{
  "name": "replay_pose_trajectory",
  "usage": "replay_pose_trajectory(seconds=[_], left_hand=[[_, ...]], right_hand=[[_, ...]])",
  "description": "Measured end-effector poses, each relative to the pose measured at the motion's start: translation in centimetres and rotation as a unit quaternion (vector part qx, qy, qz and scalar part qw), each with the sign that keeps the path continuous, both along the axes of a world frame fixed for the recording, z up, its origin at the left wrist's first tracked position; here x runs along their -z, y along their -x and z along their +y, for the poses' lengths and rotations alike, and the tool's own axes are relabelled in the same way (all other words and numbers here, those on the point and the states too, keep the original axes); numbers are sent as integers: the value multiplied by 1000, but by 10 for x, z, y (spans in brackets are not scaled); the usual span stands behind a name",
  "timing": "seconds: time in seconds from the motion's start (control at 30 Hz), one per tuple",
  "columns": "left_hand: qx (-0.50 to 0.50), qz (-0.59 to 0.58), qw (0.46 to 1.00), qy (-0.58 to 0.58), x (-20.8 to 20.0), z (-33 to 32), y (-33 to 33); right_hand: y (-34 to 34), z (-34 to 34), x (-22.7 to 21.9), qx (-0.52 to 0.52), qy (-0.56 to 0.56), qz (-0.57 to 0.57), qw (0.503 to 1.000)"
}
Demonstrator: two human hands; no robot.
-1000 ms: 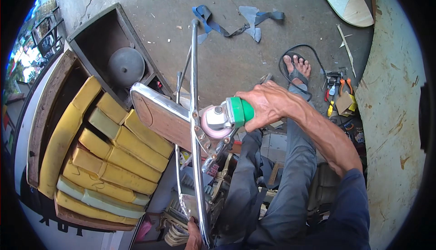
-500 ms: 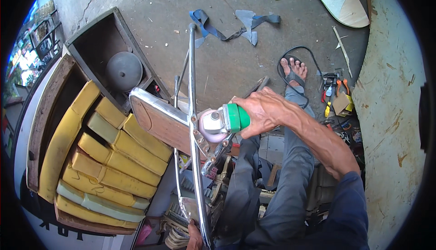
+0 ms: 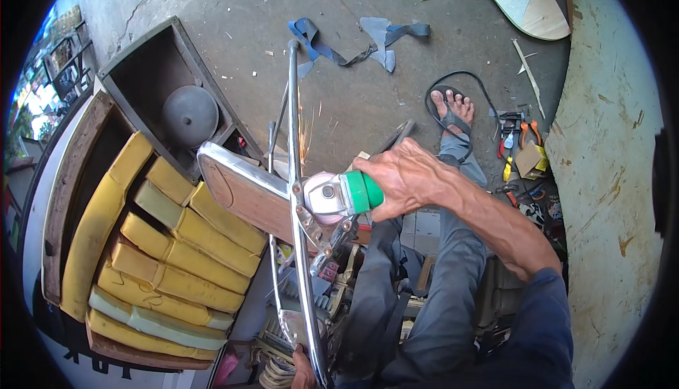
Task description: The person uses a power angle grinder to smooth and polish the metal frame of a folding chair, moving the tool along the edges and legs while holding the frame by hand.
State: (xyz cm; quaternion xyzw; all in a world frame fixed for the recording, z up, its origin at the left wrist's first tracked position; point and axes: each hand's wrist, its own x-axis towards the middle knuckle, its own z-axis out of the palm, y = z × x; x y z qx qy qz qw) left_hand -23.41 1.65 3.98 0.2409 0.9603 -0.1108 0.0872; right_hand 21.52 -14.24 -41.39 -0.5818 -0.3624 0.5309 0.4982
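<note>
My right hand [image 3: 407, 177] is wrapped round the green body of an angle grinder [image 3: 363, 191]. The grinder's silver head and pale disc meet a chromed metal tube frame [image 3: 294, 141] near its joint with a folding bracket. Orange sparks [image 3: 304, 134] fly away from the disc along the tube. A wooden panel with a chrome rim [image 3: 244, 189] is attached to the frame on the left. At the bottom edge my left hand [image 3: 303, 369] is closed round the frame's lower end; only part of it shows.
Yellow foam cushions [image 3: 163, 262] lie stacked at left, beside a wooden box [image 3: 145, 49] holding a round grey lid [image 3: 191, 114]. Pliers [image 3: 530, 134] and other tools lie right of my sandalled foot [image 3: 453, 113], with a black cable [image 3: 453, 74]. Blue strips [image 3: 382, 39] are on the floor.
Sparks now stream from the grinder's disc, where none showed before. The grinder has shifted slightly left against the tube. The whole view has moved a little.
</note>
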Motion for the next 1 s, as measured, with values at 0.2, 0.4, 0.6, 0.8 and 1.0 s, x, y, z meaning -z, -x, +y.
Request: replay_pose_trajectory(seconds=[0.2, 0.4, 0.6, 0.8, 1.0], left_hand=[[-6, 6, 1000, -3, 9, -5, -21], [-13, 3, 1000, -9, 6, -1, -11], [-18, -2, 1000, -23, 3, 0, 1], [-2, -23, 1000, -3, -9, 2, 8], [-99, -153, 982, -42, 5, -30, -59]], right_hand=[[-11, -7, -6, -4, 28, -69, 997], [-16, -9, -11, -36, 28, -85, 995], [-15, -5, -28, -2, 3, -147, 989], [-22, -19, -46, -14, 134, -193, 972], [-3, -93, -121, 111, 276, -70, 952]])
